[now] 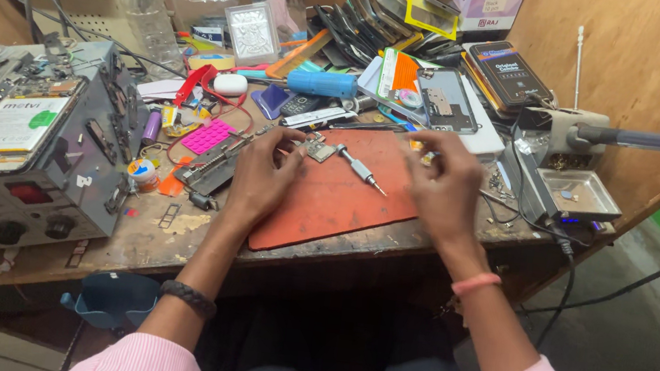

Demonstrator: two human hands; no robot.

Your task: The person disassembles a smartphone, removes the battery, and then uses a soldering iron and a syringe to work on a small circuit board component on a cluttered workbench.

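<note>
Nearest to the camera, two pink sleeves are showing at the bottom edge, both cut off by the frame. The left wrist is wearing a dark band (188, 297), the right wrist a pink band (475, 283).

The left hand (259, 179) is lying on the edge of the red mat (328, 202), back up, with its fingers stretching forward to a small board (320, 150). The fingertips are touching the board or pinching it — the hand is covering the contact, so I cannot tell if it is really gripping. The right hand (444, 186) is hovering over the right end of the mat, fingers curled and slightly blurred; whether something small is sitting between the fingertips is not possible to see.

Between both hands a screwdriver (361, 168) is lying free on the mat, just beside the board, its tip pointing toward the person.

To the left a grey box (44, 153) with knobs is standing, partly cut off. To the right a small metal tray (579, 194) is sitting near the table corner. Farther back a blue cylinder (322, 83) is lying among clutter — many phones are piling behind it, hard to separate.
</note>
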